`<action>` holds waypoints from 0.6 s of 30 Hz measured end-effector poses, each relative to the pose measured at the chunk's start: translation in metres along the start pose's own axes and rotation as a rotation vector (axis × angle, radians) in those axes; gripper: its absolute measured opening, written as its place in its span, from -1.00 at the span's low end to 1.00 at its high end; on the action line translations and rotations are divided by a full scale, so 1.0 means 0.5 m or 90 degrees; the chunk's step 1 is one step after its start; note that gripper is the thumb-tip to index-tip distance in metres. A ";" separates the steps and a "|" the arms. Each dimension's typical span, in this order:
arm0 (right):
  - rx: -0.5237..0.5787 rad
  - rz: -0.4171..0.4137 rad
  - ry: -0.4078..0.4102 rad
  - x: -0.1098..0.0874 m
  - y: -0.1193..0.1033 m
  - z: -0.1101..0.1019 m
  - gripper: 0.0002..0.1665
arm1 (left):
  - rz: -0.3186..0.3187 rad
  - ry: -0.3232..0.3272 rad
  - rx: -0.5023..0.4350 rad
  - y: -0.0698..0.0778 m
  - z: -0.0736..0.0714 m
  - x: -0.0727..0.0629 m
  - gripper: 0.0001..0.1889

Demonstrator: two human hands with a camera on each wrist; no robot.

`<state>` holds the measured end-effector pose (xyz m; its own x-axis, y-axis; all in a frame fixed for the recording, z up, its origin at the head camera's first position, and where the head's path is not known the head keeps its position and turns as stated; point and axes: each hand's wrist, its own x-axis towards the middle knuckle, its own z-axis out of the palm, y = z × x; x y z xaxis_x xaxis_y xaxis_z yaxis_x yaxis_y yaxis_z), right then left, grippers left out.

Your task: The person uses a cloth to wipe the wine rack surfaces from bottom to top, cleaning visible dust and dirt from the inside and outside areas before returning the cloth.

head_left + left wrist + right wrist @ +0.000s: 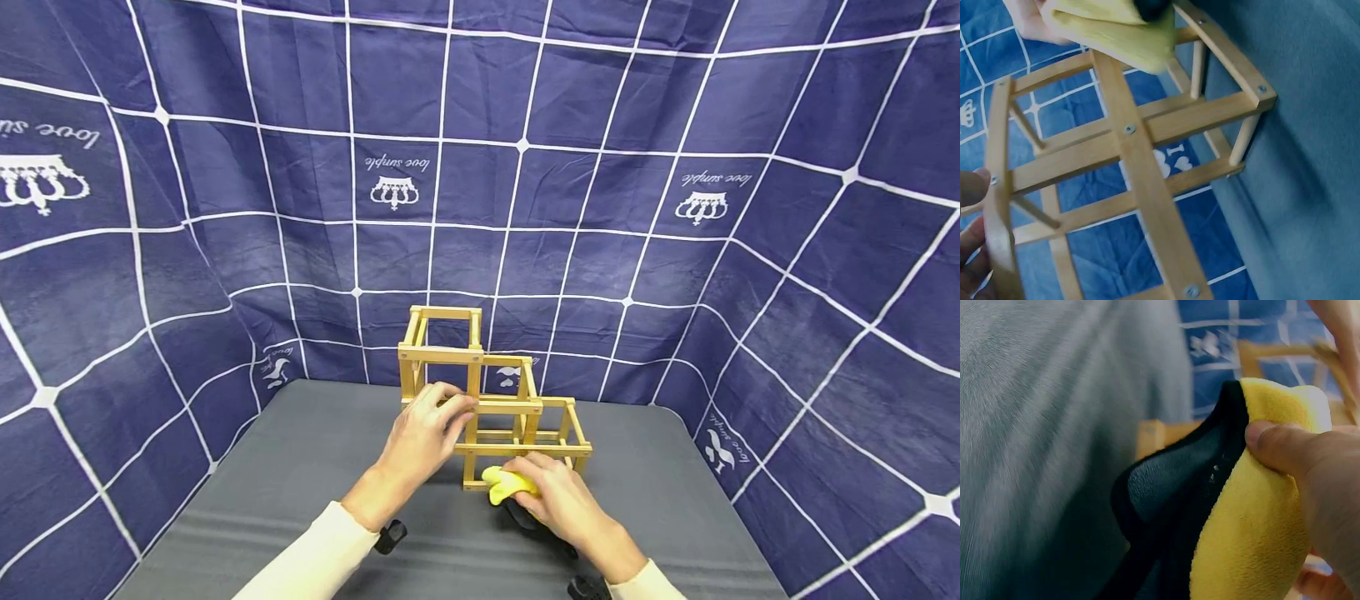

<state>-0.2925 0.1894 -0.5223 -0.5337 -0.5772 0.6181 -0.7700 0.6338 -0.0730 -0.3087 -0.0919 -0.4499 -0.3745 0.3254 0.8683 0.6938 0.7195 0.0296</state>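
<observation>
A stepped rack (495, 450) of light wooden bars, screwed together, stands on the grey surface. My left hand (431, 425) grips one of its bars on the left; in the left wrist view the thumb and fingers (972, 250) lie either side of a bar. With my right hand (558, 500) I hold a folded cloth (1241, 519), yellow with black edging and a dark grey back, at the rack's lower right front. The right thumb (1279, 447) presses on its yellow side. Whether the cloth touches the wood is hard to tell.
A grey cloth-covered surface (300, 467) lies under the rack. Behind and on both sides hangs a blue curtain (465, 183) with white grid lines and printed crowns. Black bands (390, 536) sit at both wrists.
</observation>
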 end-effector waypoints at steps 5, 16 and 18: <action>-0.097 -0.093 -0.082 0.040 -0.029 0.065 -0.50 | -0.022 0.001 -0.011 -0.001 0.021 0.002 -0.78; 0.047 -0.020 -0.102 0.024 -0.010 0.135 -0.50 | -0.050 0.001 -0.022 0.000 0.031 0.012 -0.73; 0.084 -0.004 -0.135 0.015 -0.008 0.126 -0.59 | -0.052 0.000 -0.017 0.000 0.030 0.010 -0.73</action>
<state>-0.3155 0.1502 -0.5666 -0.5797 -0.6847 0.4419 -0.8049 0.5654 -0.1799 -0.3197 -0.0809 -0.4531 -0.4306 0.2666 0.8623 0.6772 0.7270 0.1134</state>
